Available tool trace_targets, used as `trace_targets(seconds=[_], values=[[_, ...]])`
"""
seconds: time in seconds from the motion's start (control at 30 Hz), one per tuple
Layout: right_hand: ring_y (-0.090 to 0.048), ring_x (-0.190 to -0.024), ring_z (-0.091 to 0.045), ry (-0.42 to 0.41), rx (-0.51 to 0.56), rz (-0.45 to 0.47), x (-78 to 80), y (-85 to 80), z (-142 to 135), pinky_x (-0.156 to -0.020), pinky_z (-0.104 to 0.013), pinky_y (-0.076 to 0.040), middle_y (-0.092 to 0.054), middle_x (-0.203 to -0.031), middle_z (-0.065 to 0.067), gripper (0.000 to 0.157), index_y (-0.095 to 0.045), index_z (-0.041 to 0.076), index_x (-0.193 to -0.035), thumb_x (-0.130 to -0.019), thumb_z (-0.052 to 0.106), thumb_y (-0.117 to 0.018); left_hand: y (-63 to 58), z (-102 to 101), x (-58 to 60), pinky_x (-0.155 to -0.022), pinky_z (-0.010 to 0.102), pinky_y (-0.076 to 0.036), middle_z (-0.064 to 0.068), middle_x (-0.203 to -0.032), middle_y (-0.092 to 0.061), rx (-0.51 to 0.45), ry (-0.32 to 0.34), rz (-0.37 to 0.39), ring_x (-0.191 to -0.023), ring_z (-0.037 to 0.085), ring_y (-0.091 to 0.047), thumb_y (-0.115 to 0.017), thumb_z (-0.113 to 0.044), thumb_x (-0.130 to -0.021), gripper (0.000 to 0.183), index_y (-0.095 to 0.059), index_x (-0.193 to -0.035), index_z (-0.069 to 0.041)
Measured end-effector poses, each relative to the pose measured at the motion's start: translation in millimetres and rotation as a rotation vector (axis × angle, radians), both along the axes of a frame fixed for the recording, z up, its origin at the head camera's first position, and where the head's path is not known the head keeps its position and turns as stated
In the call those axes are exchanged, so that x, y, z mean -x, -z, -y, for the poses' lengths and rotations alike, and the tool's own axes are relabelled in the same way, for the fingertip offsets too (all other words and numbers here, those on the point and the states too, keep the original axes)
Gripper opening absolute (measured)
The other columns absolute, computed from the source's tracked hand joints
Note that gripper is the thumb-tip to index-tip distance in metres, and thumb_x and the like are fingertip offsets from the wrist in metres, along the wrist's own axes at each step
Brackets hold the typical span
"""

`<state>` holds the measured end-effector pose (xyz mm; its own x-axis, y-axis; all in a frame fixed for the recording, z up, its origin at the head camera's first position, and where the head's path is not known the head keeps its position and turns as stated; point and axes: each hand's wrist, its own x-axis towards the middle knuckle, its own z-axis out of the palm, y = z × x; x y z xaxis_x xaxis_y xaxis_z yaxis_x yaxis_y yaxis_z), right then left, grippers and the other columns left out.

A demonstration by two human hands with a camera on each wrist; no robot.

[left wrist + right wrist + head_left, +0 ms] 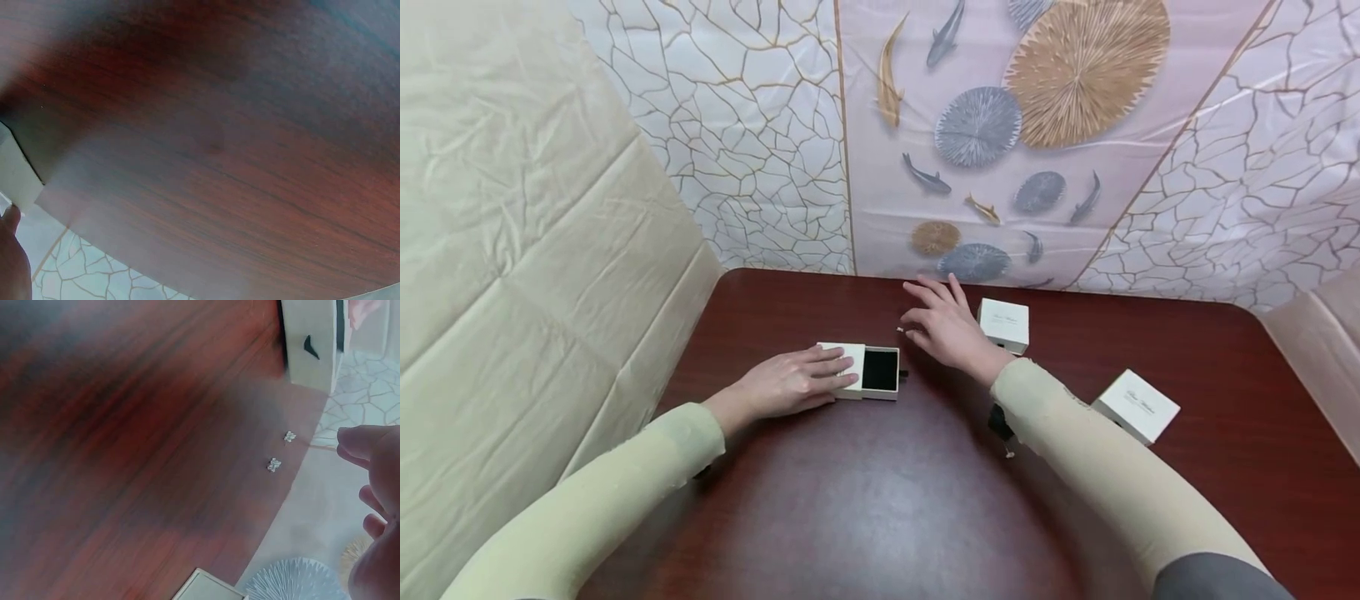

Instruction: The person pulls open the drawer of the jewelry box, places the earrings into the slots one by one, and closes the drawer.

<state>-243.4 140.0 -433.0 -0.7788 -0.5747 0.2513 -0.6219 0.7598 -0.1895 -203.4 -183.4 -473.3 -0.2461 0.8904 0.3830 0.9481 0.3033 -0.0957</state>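
Note:
In the head view, my left hand [793, 382] rests on a white drawer box [854, 351], fingers laid straight over its lid. The drawer [881, 370] is slid partly out to the right, with a black lining and a black pull tab [903, 374]. My right hand [946, 323] hovers right of the box, fingers spread and holding nothing. By its thumb, two small silvery flower-shaped pieces, one nearer the box [289, 436] and another beside it [274, 465], lie on the table in the right wrist view. Only a fingertip [11, 215] at the box edge shows in the left wrist view.
One white box [1004, 323] with print on its lid stands behind my right wrist. Another such box [1138, 406] sits farther right, partly behind my right forearm. The dark red table [865, 500] ends at a patterned wall cloth [760, 150]. Beige cloth [512, 250] borders the left.

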Motion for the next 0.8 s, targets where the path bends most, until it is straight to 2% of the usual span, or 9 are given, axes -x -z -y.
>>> trace_targets(seconds=[0.37, 0.8], values=[[-0.039, -0.154, -0.038, -0.006, -0.12, 0.013, 19.5, 11.6, 10, -0.13, -0.065, -0.014, -0.06, -0.152, -0.015, 0.012, -0.084, 0.014, -0.108, -0.097, 0.016, -0.08, 0.4, 1, -0.9, -0.108, 0.051, -0.055, 0.014, -0.138, -0.071, 0.022, -0.022, 0.009, -0.132, 0.034, -0.066, -0.087, -0.021, -0.09, 0.049, -0.075, -0.137, -0.013], [-0.047, -0.148, -0.038, -0.048, -0.125, -0.039, 30.0, 26.2, 13, -0.128, -0.064, -0.022, -0.067, -0.142, -0.014, 0.006, -0.084, 0.012, -0.1, -0.096, 0.015, -0.081, 2.1, 0, 0.3, -0.108, 0.05, -0.055, 0.013, -0.139, -0.072, 0.017, -0.019, -0.002, -0.133, 0.033, -0.066, -0.086, -0.021, -0.091, 0.048, -0.075, -0.137, -0.014]])
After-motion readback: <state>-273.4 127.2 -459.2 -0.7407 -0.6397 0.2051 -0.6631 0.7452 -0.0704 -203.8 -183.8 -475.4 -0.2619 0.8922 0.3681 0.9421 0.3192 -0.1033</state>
